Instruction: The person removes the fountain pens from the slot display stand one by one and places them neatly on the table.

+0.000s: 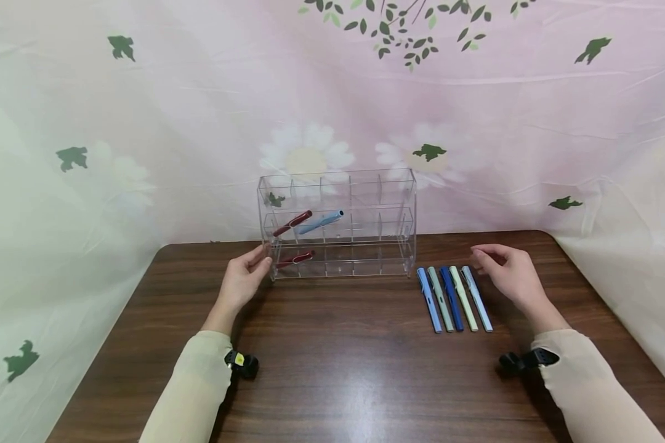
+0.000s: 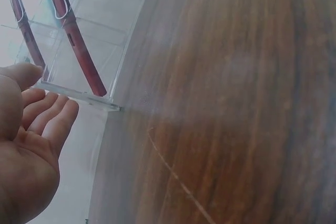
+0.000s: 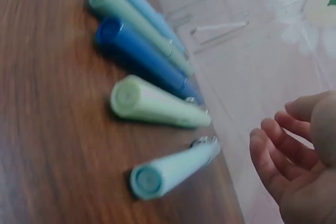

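A clear plastic pen rack (image 1: 338, 271) with tiered compartments stands near the back of the table. My left hand (image 1: 246, 278) grips its left end, thumb toward the front and fingers along the side. In the rack's left part lean a dark red pen (image 1: 292, 223) in an upper tier, a light blue pen (image 1: 321, 222) beside it and another dark red pen (image 1: 296, 259) lower down. To the rack's right, several capped pens lie in a row, among them a dark blue pen (image 1: 452, 299) and a pale green pen (image 1: 463, 299). Just right of them my right hand (image 1: 507, 274) hovers, fingers loosely bent, holding nothing.
The dark wood table (image 1: 332, 363) runs back to a pale hanging cloth (image 1: 199, 123) printed with leaves and daisies. Small black cameras are strapped at both wrists, the left camera (image 1: 247, 365) and the right camera (image 1: 512, 363).
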`<state>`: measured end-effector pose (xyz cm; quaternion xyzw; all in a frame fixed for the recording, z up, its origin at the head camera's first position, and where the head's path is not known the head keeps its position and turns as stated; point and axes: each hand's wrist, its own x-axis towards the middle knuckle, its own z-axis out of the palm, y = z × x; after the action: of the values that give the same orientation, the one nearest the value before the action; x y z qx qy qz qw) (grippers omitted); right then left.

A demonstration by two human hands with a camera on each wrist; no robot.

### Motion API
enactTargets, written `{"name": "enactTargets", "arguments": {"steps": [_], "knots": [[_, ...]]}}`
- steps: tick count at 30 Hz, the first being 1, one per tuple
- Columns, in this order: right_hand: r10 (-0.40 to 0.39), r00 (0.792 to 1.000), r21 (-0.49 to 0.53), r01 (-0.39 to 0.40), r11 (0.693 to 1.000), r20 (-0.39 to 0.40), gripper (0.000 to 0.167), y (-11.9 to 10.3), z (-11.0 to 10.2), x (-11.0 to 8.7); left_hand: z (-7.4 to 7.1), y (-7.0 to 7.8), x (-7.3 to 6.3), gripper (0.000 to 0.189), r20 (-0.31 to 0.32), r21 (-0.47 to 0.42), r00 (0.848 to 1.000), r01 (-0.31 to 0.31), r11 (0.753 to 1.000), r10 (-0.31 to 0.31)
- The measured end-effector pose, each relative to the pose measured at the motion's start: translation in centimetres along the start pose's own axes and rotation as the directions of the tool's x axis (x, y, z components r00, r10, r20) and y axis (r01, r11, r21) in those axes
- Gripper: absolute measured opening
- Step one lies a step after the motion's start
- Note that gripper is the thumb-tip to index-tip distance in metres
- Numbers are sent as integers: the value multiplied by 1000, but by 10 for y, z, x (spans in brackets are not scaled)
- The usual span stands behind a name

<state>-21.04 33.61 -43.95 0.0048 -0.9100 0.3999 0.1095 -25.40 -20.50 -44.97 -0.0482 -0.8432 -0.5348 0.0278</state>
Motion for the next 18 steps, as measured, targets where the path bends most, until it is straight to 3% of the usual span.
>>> {"name": "enactTargets", "arguments": {"steps": [10, 18], "knots": [[-98, 995, 127, 100, 987, -26, 32, -25, 7, 4, 0, -1, 0, 49, -15, 46, 1000, 26, 999, -25], [-123, 992, 247, 123, 961, -16, 30, -37, 14, 6, 2, 4, 1, 50, 12, 34, 998, 54, 998, -55]]}}
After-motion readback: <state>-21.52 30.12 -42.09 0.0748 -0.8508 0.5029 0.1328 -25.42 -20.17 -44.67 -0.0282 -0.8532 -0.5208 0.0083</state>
